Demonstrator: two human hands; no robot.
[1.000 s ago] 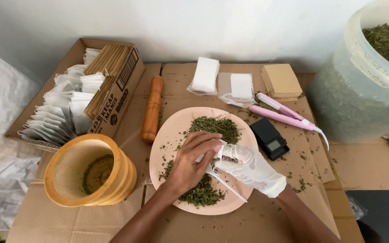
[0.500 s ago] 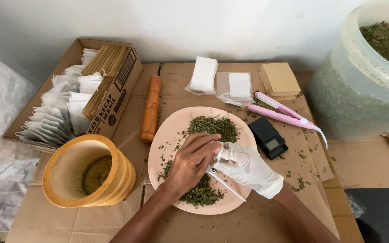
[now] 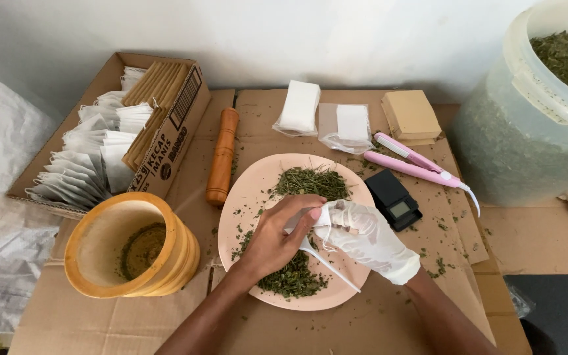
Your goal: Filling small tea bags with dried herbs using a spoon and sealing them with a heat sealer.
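A pink plate (image 3: 248, 197) lies at the centre with dried green herb (image 3: 313, 181) heaped at its far side and near side. My bare left hand (image 3: 277, 236) hovers over the plate and pinches a small white sachet (image 3: 307, 220) at its edge. Wearing a white glove, my right hand (image 3: 366, 236) grips the same sachet from the right and also holds a thin white spoon (image 3: 333, 269), whose handle points down to the right over the plate. Both hands touch each other above the herb.
A wooden mortar (image 3: 129, 246) with ground herb stands at the left, a wooden pestle (image 3: 221, 158) beside the plate. A cardboard box (image 3: 179, 125) of white sachets sits far left. Behind: stacked white bags (image 3: 300, 105), pink sealer (image 3: 415, 164), small black scale (image 3: 392, 197), large bucket (image 3: 527, 118) of herb.
The two hands have stayed together over the plate, shifting only slightly around the sachet. Nothing else has moved.
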